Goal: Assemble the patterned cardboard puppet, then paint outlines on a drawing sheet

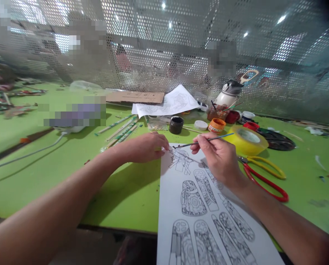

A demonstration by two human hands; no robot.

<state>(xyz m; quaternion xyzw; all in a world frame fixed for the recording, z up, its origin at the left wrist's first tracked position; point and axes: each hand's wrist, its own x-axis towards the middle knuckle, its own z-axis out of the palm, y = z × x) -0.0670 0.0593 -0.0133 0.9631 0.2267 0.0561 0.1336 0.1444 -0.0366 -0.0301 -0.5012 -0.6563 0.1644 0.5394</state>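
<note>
My right hand [216, 152] is closed around a thin paintbrush [219, 136] with a blue end, held slantwise so that its dark tip points left. At the upper left corner of a white printed sheet [167, 206], my left hand [147, 147] has its fingers pinched together close to the brush tip. Whatever lies between those fingertips is too small to make out. Black line drawings of patterned shapes cover the sheet, and its lower end reaches past the table's front edge. Behind the hands stand an open jar of black paint [176, 125] and an orange paint jar [217, 126].
Right of my hand lie a yellow tape roll [247, 141], scissors [266, 189] with red and yellow handles and a dark palette [277, 140]. Farther back are a white bottle [227, 96], papers [178, 100], cardboard [136, 97] and several sticks [120, 130]. A cable [34, 151] crosses at left.
</note>
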